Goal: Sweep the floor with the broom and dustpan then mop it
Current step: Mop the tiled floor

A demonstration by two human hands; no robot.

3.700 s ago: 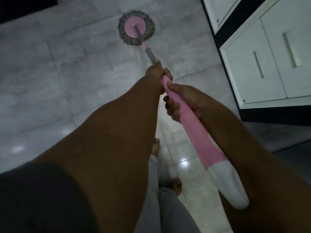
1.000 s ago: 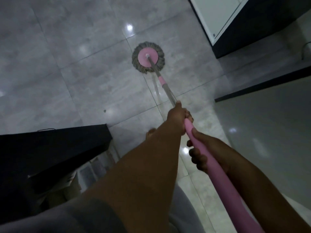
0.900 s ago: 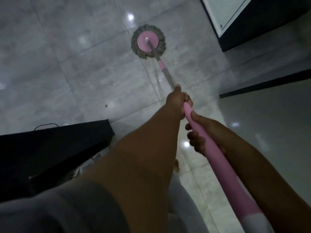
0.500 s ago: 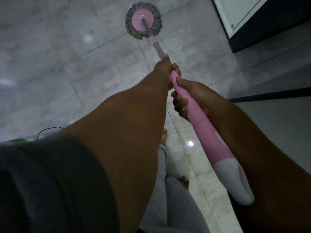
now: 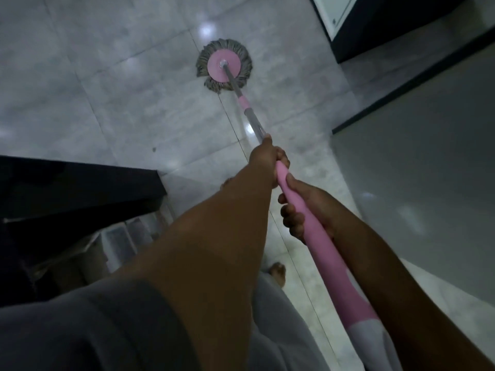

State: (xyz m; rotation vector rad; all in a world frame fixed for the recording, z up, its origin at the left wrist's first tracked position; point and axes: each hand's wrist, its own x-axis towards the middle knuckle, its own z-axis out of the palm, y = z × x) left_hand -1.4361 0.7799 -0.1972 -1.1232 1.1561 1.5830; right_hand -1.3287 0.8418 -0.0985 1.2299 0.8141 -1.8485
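A spin mop lies with its round grey-fringed head (image 5: 224, 66) flat on the glossy grey tile floor (image 5: 112, 84), a pink disc at its centre. A grey metal shaft rises from it into a long pink handle (image 5: 318, 247) with a white end at the lower right. My left hand (image 5: 267, 162) grips the handle where pink meets metal. My right hand (image 5: 302, 207) holds it just behind, fingers wrapped around the pink grip. No broom or dustpan is in view.
A dark low piece of furniture (image 5: 75, 188) stands at my left with pale boxes (image 5: 120, 242) beneath it. A white cabinet with a dark base (image 5: 375, 28) is at the upper right. A dark-edged grey surface (image 5: 417, 167) fills the right. My bare foot (image 5: 277, 273) stands below the handle.
Over the last half second the mop head has been drawn back toward me on the floor. The view has swung, bringing the dark furniture back in at the left. Both hands keep their grip.
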